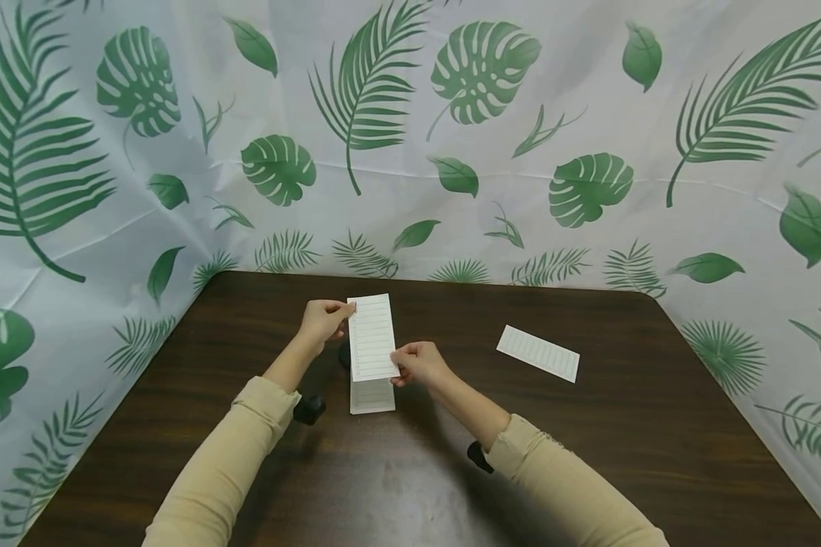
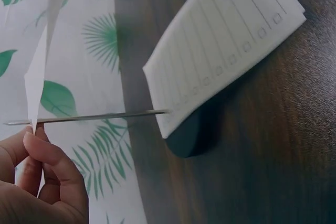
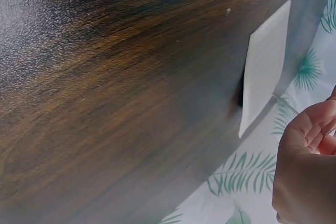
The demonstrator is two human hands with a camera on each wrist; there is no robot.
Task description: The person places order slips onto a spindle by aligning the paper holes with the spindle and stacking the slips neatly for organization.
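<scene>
My left hand [image 1: 320,322] pinches a white lined checklist slip [image 1: 372,338] by its upper left corner. The thumb and fingers of my right hand [image 1: 420,363] pinch the lower right edge of the same slip. In the left wrist view a thin metal paper spike [image 2: 105,115] rises from a dark round base [image 2: 186,142]. It crosses the slip's corner beside my left fingertips, and its point shows on the far side. Lower down, more checklist slips [image 2: 220,40] sit pierced on the spike near the base. The held slip partly covers them in the head view.
A loose lined slip [image 1: 538,353] lies flat on the dark wooden table [image 1: 622,448], right of my hands. A leaf-printed white cloth [image 1: 397,220] hangs behind the table and along its sides.
</scene>
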